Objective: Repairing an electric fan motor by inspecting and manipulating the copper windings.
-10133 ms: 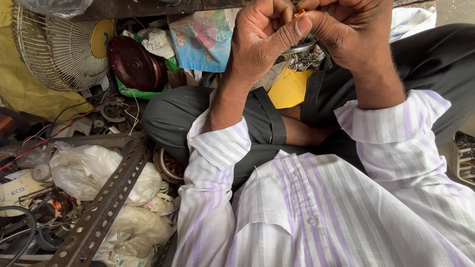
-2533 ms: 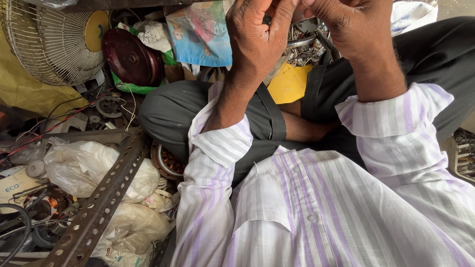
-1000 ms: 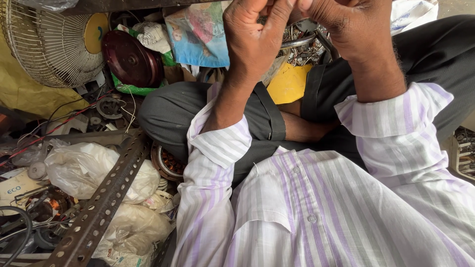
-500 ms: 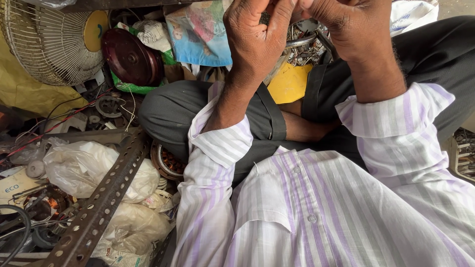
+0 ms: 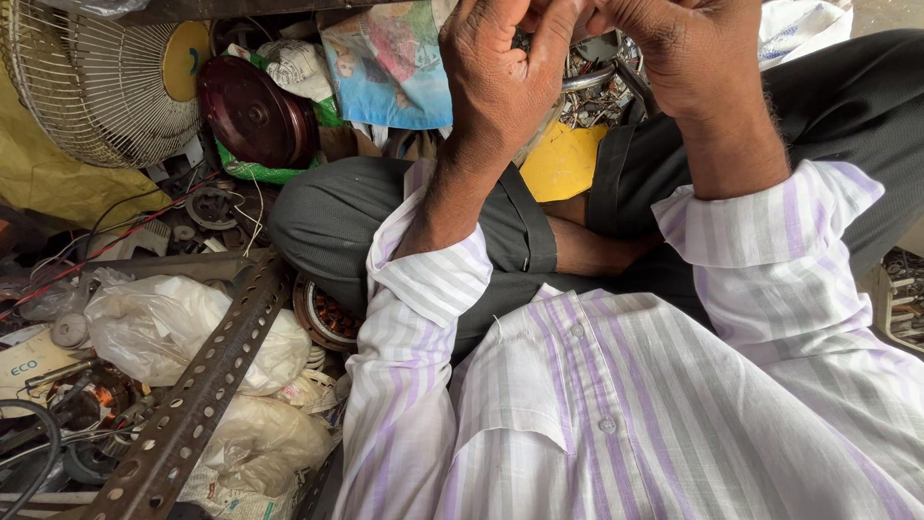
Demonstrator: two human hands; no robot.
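A: Hands first. Where do they sit?

B: Both at the top edge of the frame, raised close together. Left hand [image 5: 500,82] upper centre, fingers curled, thumb and forefinger reaching up to meet the right hand [image 5: 674,58], which is just right of it, knuckles toward the camera. Fingertips of the two hands touch or nearly touch at the frame's top edge.

A: Grip?

B: Fingers of both hands drawn together, as if pinching something small between them. The pinch point is cut off by the top edge, so what they clamp, I cannot tell.

A: Nearest thing to the hands?

B: A metal ring part [image 5: 592,77], upper centre, just behind and below the fingertips, among a heap of small metal scrap. A yellow sheet [image 5: 563,164] lies below it, between the person's knees.

A: Surroundings?

B: Person sits cross-legged, grey trousers, striped white-and-lilac shirt. Upper left: a wire fan guard [image 5: 96,87], a dark red disc [image 5: 252,114] leaning beside it. A blue printed bag [image 5: 390,67] just left of the left hand. Lower left: a perforated angle bar [image 5: 192,404] running diagonally over white plastic bags [image 5: 164,327]; a coil winding [image 5: 322,313] just beside the left elbow.
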